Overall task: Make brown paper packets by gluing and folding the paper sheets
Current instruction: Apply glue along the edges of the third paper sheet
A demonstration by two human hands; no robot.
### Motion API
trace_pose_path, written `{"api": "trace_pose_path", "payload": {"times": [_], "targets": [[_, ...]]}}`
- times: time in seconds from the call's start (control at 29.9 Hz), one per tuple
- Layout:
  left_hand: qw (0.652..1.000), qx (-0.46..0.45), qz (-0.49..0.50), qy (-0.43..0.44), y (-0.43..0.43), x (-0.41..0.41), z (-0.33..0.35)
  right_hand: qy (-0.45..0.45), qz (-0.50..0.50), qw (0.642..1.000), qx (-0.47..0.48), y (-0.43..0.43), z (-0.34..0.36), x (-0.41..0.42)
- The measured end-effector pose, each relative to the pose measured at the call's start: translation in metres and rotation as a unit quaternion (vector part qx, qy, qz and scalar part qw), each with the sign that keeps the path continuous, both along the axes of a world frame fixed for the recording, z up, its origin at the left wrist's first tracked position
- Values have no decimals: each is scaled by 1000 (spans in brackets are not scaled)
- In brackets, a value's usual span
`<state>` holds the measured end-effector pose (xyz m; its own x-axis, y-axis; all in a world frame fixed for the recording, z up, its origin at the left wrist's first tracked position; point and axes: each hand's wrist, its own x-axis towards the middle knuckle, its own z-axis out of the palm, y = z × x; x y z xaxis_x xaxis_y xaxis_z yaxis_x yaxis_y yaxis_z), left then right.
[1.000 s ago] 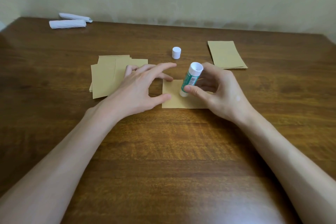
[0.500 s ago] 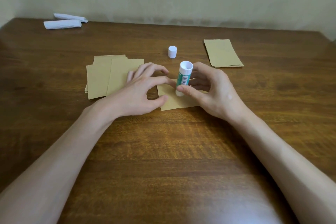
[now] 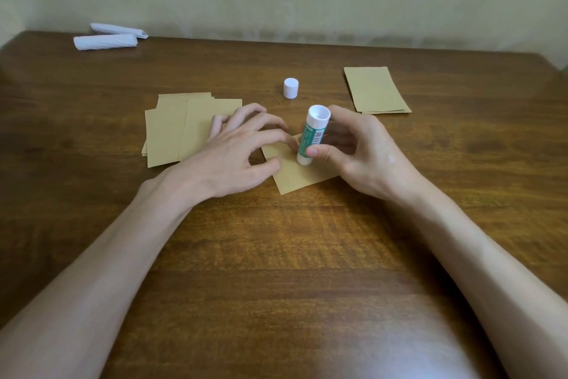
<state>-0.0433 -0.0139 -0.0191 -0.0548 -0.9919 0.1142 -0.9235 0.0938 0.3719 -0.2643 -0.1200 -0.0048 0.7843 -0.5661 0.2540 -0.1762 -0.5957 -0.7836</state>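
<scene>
Right hand (image 3: pixel 365 154): I see it gripping the green-and-white plastic glue stick (image 3: pixel 312 135), whose lower end stands on the sheet.
Left hand (image 3: pixel 236 157): fingers arched and spread, thumb and fingertips pressing the sheet's left edge.
Brown rectangular paper sheet (image 3: pixel 301 178): flat between both hands.
Loose brown paper stack (image 3: pixel 172 135): partly under the left hand's outer fingers.
Small white round cap (image 3: pixel 291 88): just beyond both hands.
Brown paper packets (image 3: pixel 375 91): beyond the right hand, apart from it.

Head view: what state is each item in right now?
glue stick: uncapped, tilted, lower end on the sheet, gripped by right hand
cap: off, standing on table
sheet: flat, skewed, pressed by left hand
sheet stack: fanned, flat
paper pile: stacked, far right
white rolls: lying, far left
</scene>
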Motion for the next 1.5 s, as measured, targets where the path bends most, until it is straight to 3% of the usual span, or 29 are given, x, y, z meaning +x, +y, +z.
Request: {"api": "trace_pose_path", "payload": {"times": [0.63, 1.5], "targets": [[999, 37, 7, 11, 3, 3, 5, 45, 2, 999, 2, 0, 11, -10], [998, 50, 12, 19, 6, 1, 9, 58, 74, 992, 85, -2, 22, -27]]}}
